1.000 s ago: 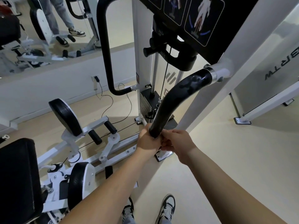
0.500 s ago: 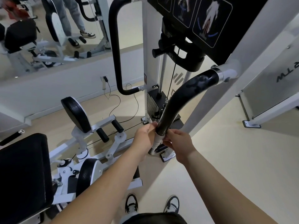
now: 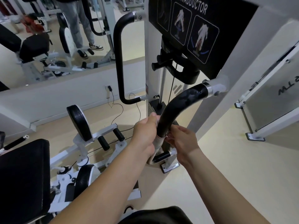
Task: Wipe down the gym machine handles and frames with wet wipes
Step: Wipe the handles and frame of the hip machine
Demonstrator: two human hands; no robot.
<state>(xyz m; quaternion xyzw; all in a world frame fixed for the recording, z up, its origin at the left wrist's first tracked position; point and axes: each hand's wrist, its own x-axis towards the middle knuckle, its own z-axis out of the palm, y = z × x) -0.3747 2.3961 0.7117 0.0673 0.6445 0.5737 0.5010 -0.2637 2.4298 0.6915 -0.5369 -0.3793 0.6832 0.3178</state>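
A curved black handle (image 3: 181, 104) runs from the white machine frame (image 3: 242, 65) down to the middle of the view, with wet streaks on its upper part. A white wet wipe (image 3: 156, 147) is wrapped around the handle's lower end and hangs below it. My left hand (image 3: 145, 135) grips the wipe from the left side of the handle. From the right, my right hand (image 3: 181, 139) pinches the wipe with curled fingers just under the handle's black end. A second black handle (image 3: 119, 62) loops on the frame's far side.
Black leg pads (image 3: 80, 122) and white linkage of the machine stand at the left, with a black seat pad (image 3: 22, 177) at lower left. A wall mirror (image 3: 48, 38) shows another person's legs. A cable trails from a wall socket (image 3: 109, 89). Another white machine (image 3: 271, 107) stands right.
Both hands have slid down to the handle's lower end with the wipe, which now hangs below the black grip. The view has pulled back and tilted up.
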